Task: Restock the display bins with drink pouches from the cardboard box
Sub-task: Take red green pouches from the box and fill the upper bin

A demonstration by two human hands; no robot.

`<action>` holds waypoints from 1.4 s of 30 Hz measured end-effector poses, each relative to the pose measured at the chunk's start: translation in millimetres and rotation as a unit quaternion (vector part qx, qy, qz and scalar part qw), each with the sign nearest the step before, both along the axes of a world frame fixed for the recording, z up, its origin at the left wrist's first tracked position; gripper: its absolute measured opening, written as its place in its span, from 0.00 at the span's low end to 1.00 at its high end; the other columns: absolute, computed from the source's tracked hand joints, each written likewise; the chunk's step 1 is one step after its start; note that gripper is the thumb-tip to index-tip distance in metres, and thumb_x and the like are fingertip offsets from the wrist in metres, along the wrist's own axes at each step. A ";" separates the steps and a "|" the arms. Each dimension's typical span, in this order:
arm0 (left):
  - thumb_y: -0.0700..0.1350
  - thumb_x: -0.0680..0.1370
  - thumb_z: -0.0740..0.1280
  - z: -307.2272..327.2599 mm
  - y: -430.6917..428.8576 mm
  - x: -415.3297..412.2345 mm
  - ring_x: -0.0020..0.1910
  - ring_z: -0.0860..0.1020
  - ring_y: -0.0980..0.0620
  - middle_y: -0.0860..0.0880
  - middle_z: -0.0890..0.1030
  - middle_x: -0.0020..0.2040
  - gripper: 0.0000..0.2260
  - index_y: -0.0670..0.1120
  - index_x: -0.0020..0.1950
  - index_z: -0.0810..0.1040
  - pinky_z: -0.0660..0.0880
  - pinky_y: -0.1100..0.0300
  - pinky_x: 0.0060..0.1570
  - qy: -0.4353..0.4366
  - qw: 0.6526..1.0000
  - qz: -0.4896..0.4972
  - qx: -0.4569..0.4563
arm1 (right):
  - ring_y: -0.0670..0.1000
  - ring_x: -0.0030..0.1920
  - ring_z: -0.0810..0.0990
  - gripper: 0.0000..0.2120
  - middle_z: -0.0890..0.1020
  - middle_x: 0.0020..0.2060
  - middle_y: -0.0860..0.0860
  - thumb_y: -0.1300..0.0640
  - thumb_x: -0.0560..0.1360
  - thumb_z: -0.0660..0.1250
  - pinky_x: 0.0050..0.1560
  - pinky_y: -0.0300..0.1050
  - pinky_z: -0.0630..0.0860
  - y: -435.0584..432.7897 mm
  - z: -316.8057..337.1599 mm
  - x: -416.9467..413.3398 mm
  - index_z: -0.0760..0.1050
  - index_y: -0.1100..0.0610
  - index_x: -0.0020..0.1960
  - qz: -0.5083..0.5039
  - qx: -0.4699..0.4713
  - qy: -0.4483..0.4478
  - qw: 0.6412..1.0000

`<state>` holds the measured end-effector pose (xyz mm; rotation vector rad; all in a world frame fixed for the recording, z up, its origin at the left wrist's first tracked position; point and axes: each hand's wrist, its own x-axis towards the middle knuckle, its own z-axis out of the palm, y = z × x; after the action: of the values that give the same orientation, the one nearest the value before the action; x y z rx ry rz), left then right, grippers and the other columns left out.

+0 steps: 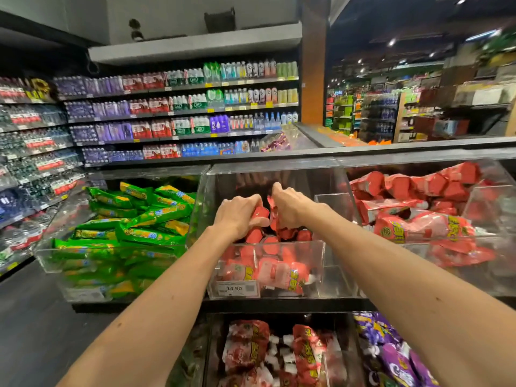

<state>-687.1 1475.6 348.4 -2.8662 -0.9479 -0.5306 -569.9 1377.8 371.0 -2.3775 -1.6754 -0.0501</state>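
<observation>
Both my arms reach into the middle clear acrylic bin (318,255), which holds red drink pouches (279,270). My left hand (237,216) is closed over a red pouch (259,213) at the top of the pile. My right hand (290,206) grips another red pouch (275,219) right beside it, the two hands almost touching. A price tag reading 14.90 (234,288) is on the bin's front. The cardboard box is out of view.
A bin of green pouches (134,227) stands to the left, a bin of red pouches (418,216) to the right. Below are lower bins with red pouches (251,350) and purple pouches (391,350). Shelves of bottled drinks (181,107) fill the back wall.
</observation>
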 end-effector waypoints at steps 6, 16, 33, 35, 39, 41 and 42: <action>0.56 0.74 0.73 2.8 6.2 -9.8 0.57 0.77 0.46 0.50 0.81 0.59 0.19 0.53 0.62 0.74 0.70 0.45 0.63 -0.023 0.989 -0.003 -0.147 | 0.54 0.45 0.80 0.10 0.82 0.47 0.55 0.61 0.71 0.71 0.46 0.49 0.79 1.6 -11.2 6.7 0.81 0.59 0.53 -0.043 0.074 0.196 0.977; 0.55 0.77 0.70 -4.8 7.4 -12.9 0.64 0.74 0.45 0.49 0.80 0.62 0.21 0.59 0.69 0.71 0.66 0.45 0.63 -0.012 0.994 -0.011 -0.104 | 0.61 0.68 0.71 0.19 0.76 0.65 0.56 0.51 0.80 0.62 0.67 0.61 0.64 29.8 -40.8 2.6 0.68 0.54 0.69 -0.127 -0.040 0.079 0.988; 0.46 0.75 0.72 30.1 -133.9 -70.8 0.33 0.76 0.57 0.52 0.79 0.34 0.06 0.51 0.40 0.78 0.71 0.63 0.36 -0.281 0.948 -0.125 -0.086 | 0.53 0.45 0.81 0.07 0.83 0.42 0.48 0.51 0.77 0.66 0.48 0.50 0.77 -155.8 -0.9 -73.7 0.79 0.52 0.52 0.033 0.330 0.123 0.935; 0.45 0.75 0.73 24.4 -183.0 -74.3 0.31 0.74 0.58 0.51 0.78 0.32 0.08 0.51 0.38 0.76 0.70 0.65 0.34 -0.305 0.936 -0.150 -0.086 | 0.52 0.39 0.79 0.04 0.81 0.37 0.47 0.53 0.76 0.67 0.44 0.50 0.76 -203.5 -13.5 -72.7 0.78 0.53 0.49 0.046 0.357 0.146 0.921; 0.47 0.74 0.74 0.3 -299.3 -52.3 0.30 0.75 0.61 0.52 0.78 0.32 0.08 0.53 0.39 0.76 0.69 0.73 0.33 -0.324 0.915 -0.195 -0.141 | 0.44 0.32 0.71 0.03 0.74 0.30 0.45 0.58 0.73 0.69 0.37 0.43 0.71 -316.8 -57.7 -53.9 0.76 0.56 0.43 0.049 0.414 0.149 0.896; 0.47 0.73 0.73 -20.1 -358.9 -25.4 0.31 0.75 0.62 0.54 0.78 0.32 0.08 0.55 0.39 0.76 0.69 0.74 0.34 -0.317 0.908 -0.214 -0.170 | 0.42 0.31 0.67 0.04 0.72 0.31 0.45 0.59 0.74 0.69 0.35 0.41 0.68 -382.8 -88.6 -34.1 0.76 0.59 0.41 0.020 0.418 0.127 0.899; 0.46 0.73 0.72 -32.0 -388.7 -8.7 0.32 0.75 0.62 0.55 0.78 0.33 0.07 0.56 0.39 0.76 0.69 0.74 0.35 -0.306 0.907 -0.234 -0.171 | 0.41 0.31 0.66 0.05 0.72 0.32 0.45 0.59 0.74 0.68 0.35 0.39 0.68 -418.0 -103.6 -21.4 0.76 0.59 0.41 -0.002 0.406 0.133 0.904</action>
<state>-695.8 1086.9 316.4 -3.3161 -0.3907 -1.5169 -591.4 959.8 267.4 -1.6606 -1.1872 -0.3375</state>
